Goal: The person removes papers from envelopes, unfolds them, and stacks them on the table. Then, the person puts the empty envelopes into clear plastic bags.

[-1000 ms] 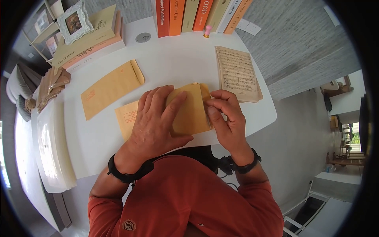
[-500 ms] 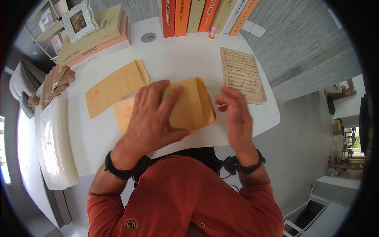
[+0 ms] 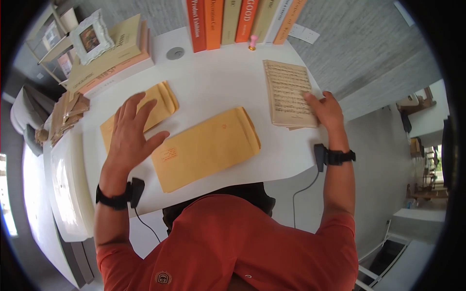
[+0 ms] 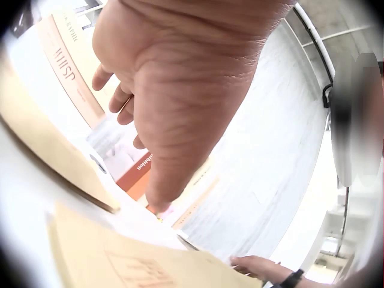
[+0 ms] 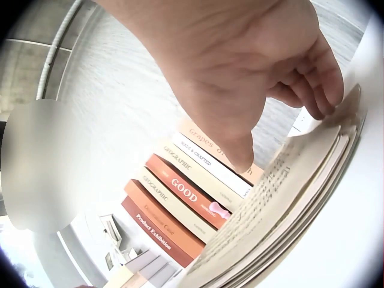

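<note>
A yellow paper envelope (image 3: pixel 206 148) lies flat near the desk's front edge, a red stamp at its left end and a folded flap at its right. Another such envelope (image 3: pixel 162 99) lies behind it to the left, partly hidden by my left hand (image 3: pixel 127 138). That hand is spread over it with nothing in its grasp. My right hand (image 3: pixel 330 114) is at the right edge of a stack of sheet music (image 3: pixel 290 94). In the right wrist view its fingertips (image 5: pixel 327 111) meet the stack's edge, while the thumb stands apart above the pages.
Upright books (image 3: pixel 242 22) line the back, a pink-handled wax seal stamp (image 3: pixel 252 42) before them. Stacked books (image 3: pixel 109 60) carry a white picture frame (image 3: pixel 92 38) at back left. Brown paper packets (image 3: pixel 68 111) and clear plastic sleeves (image 3: pixel 73 184) lie along the left side.
Both hands have let go of the front envelope, which now lies fully in view. My left hand moved left over the other envelope; my right hand moved right to the sheet music.
</note>
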A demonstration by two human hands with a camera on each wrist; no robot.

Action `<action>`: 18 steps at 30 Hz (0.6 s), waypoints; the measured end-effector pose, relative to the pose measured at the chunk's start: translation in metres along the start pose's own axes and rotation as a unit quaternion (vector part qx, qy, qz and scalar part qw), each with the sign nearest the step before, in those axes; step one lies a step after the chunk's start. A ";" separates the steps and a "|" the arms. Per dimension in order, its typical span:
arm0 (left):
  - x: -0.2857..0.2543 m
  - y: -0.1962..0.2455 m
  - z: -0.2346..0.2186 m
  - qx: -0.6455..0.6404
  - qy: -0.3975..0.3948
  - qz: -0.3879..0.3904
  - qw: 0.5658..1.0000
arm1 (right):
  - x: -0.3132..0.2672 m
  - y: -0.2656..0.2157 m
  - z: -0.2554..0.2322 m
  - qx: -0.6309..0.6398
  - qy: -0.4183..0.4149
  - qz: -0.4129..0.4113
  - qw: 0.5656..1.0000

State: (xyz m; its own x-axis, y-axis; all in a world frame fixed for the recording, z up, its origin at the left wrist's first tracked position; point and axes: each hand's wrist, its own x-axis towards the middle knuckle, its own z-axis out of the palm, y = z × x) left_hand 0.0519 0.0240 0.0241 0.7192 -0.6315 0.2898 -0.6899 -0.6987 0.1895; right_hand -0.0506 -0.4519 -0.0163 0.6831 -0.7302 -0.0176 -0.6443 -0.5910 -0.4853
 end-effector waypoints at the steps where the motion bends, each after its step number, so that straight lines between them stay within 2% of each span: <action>1: -0.005 0.007 0.002 -0.028 0.003 0.010 1.000 | 0.000 -0.007 0.004 -0.033 -0.006 -0.003 0.999; 2: -0.007 0.020 -0.001 -0.048 0.010 0.011 0.999 | 0.003 -0.008 0.006 -0.065 -0.014 -0.007 0.998; 5: -0.017 0.035 0.001 -0.103 0.027 0.013 0.994 | 0.017 0.002 0.013 -0.003 -0.082 -0.015 0.997; 8: -0.025 0.038 0.006 -0.138 0.047 0.023 0.989 | 0.024 0.020 0.017 0.193 -0.114 -0.045 0.973; 11: -0.026 0.042 0.007 -0.169 0.051 0.022 0.984 | 0.021 0.027 0.016 0.285 -0.090 -0.033 0.954; 18: -0.017 0.056 0.018 -0.225 0.080 0.050 0.970 | 0.011 0.040 0.015 0.341 -0.050 -0.027 0.938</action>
State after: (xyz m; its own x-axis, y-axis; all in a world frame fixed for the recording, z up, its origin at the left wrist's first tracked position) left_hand 0.0026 -0.0111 0.0132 0.6489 -0.6036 0.4631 -0.7483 -0.3962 0.5321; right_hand -0.0638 -0.4783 -0.0486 0.7587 -0.6501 -0.0424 -0.2618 -0.2447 -0.9336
